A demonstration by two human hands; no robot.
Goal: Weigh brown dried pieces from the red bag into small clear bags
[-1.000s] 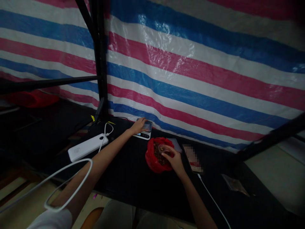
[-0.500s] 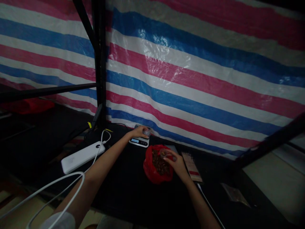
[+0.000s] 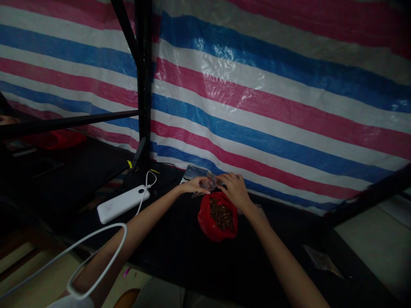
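My left hand [image 3: 193, 185] is closed on a crinkled clear plastic bag [image 3: 209, 183], just in front of the scale [image 3: 195, 172]. Close by on the right, my right hand [image 3: 236, 190] has its fingers bent down at the bag's mouth. A small clear cup is pinched there, mostly hidden by the fingers and blending with the plastic. Below both hands sits an open red plastic bag [image 3: 207, 220], its rim folded out. It holds many small brown pieces [image 3: 222, 215], too dim to name. The scale's display is covered by my left hand and the bag.
A white power bank [image 3: 122, 204] with a white cable [image 3: 96, 231] lies left of my left forearm. At the right lies a flat clear packet [image 3: 322, 260]. Black frame posts [image 3: 145, 85] and a striped tarp [image 3: 257, 107] stand behind. Another red bag [image 3: 58, 139] is at far left.
My right hand has moved up and left from over the red bag to my left hand. The left hand has lifted the clear bag off the scale toward it. The view has shifted slightly.
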